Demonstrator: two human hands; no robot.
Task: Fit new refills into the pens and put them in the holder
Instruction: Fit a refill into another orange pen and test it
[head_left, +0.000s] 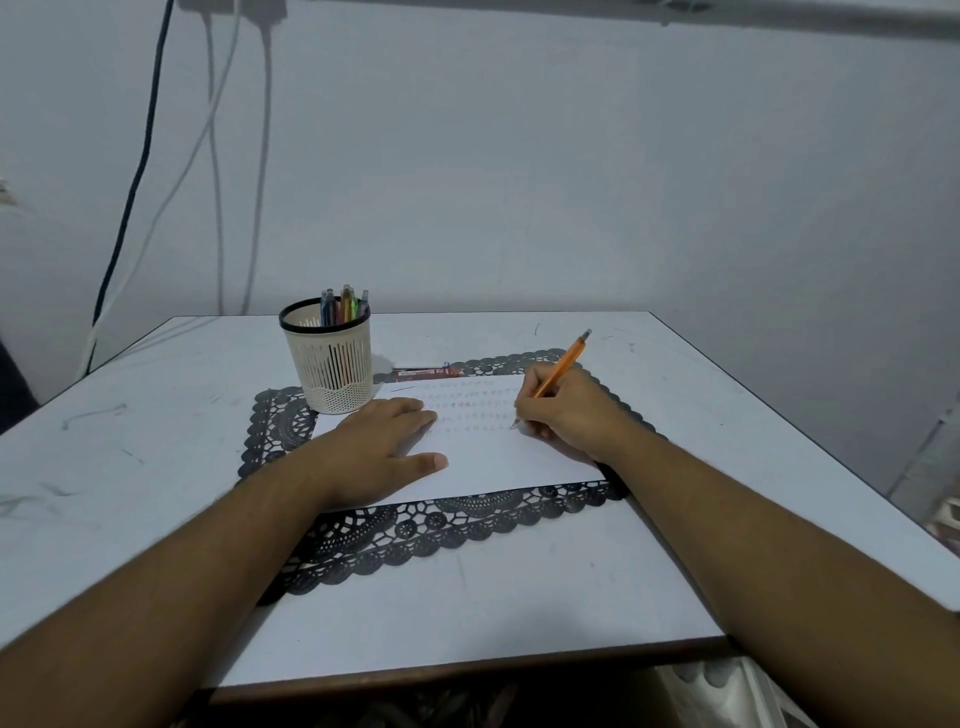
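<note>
My right hand grips an orange pen in a writing hold, its tip touching a white sheet of paper marked with rows of small scribbles. My left hand lies flat on the left part of that sheet, fingers straight. A cream mesh holder with a black rim stands just behind the left hand and contains several coloured pens. A red refill packet lies on the mat behind the paper, to the right of the holder.
The paper lies on a black lace placemat on a white table with a brown front edge. Cables hang down the wall at the back left. The wall stands close behind the table.
</note>
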